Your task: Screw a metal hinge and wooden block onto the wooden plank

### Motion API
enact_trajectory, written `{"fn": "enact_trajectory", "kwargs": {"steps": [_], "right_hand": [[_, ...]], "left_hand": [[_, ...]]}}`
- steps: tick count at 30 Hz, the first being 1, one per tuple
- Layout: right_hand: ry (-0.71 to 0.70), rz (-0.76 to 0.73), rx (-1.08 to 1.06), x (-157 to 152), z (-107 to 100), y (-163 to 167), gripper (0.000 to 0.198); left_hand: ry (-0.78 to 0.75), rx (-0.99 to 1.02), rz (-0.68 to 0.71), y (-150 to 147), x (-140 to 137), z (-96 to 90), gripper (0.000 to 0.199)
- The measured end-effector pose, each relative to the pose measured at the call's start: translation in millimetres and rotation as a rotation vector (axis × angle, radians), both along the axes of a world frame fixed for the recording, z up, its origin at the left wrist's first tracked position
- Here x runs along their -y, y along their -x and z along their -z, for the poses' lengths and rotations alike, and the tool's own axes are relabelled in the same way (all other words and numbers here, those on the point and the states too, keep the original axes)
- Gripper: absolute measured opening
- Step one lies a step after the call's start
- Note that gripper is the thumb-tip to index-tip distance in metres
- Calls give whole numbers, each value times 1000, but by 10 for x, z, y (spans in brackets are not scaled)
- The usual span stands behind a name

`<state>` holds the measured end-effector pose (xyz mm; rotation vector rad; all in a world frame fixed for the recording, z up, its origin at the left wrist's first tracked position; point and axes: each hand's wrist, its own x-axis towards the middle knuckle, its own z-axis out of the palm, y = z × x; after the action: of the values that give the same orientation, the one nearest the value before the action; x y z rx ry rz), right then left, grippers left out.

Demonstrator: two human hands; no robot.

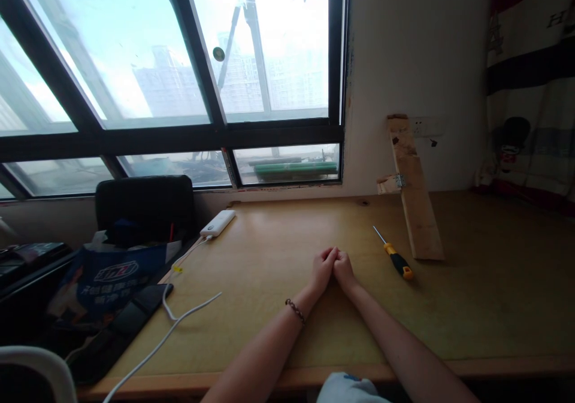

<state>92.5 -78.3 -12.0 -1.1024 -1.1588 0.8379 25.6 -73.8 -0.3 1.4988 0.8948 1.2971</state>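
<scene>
My left hand (322, 268) and my right hand (344, 270) rest together on the wooden table (269, 235), knuckles touching. Both have their fingers curled closed, and I see nothing held in them. A beaded bracelet circles my left wrist. To the right of my hands lies a screwdriver (398, 261) with a black and yellow handle, its shaft pointing away from me. Behind it a wooden board (417, 211) leans toward the wall, with a short side piece of wood (387, 184) joined to it by a metal hinge or bracket (400, 180).
A white power bank (218, 224) sits at the table's far left, with a white cable (150, 350) trailing to the front edge. Left of the table are a black chair (144, 202) and a blue bag (112, 277). A curtain (534, 91) hangs at the right.
</scene>
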Motion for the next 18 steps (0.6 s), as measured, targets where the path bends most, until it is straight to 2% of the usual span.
{"fn": "enact_trajectory", "kwargs": {"steps": [6, 18], "right_hand": [[-17, -51, -19, -2, -5, -10, 21], [8, -59, 3, -14, 31, -17, 20]], "left_hand": [[-3, 3, -4, 23, 15, -24, 37], [-10, 9, -3, 22, -5, 2, 39]]}}
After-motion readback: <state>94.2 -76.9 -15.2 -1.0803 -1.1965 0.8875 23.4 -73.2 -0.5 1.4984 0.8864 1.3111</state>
